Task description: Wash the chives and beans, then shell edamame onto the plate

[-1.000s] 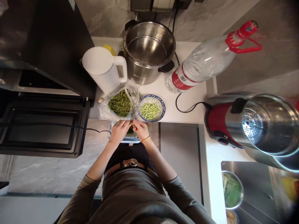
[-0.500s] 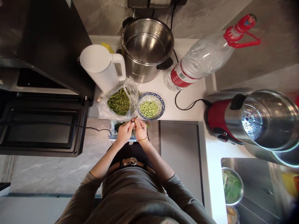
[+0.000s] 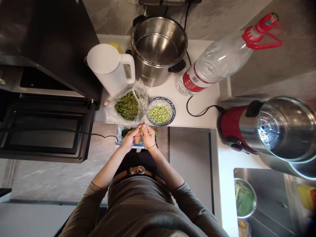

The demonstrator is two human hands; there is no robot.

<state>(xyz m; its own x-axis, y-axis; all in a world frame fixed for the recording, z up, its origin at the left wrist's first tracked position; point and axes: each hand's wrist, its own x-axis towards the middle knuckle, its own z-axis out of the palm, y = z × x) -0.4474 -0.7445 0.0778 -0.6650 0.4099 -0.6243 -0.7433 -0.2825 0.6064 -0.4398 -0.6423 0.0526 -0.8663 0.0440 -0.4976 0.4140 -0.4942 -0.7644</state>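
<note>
My left hand [image 3: 132, 137] and my right hand [image 3: 149, 136] meet just off the counter's front edge, pinching a green soybean pod [image 3: 141, 129] between their fingertips. Most of the pod is covered by the fingers. Right in front of the hands, a clear plastic bag [image 3: 111, 116] lies open, filled with green soybean pods [image 3: 126, 106]. Beside it on the right is a blue-and-white patterned dish [image 3: 174, 110] holding pale green shelled beans [image 3: 158, 115]. Below my hands, partly hidden by them, sits a lined bin [image 3: 119, 132] with dark green scraps inside.
Behind the bag stand a white pitcher [image 3: 111, 70] and a steel steamer pot [image 3: 158, 70]. A large plastic water bottle [image 3: 212, 61] is further right, near a red-and-steel appliance [image 3: 233, 126]. The sink [image 3: 266, 197] holds a bowl of greens [image 3: 245, 199]. A black oven door [image 3: 46, 126] hangs open left.
My left hand has drawn slightly left and down from the right one, and more of the green pod shows between the fingers. The whole view has shifted a little.
</note>
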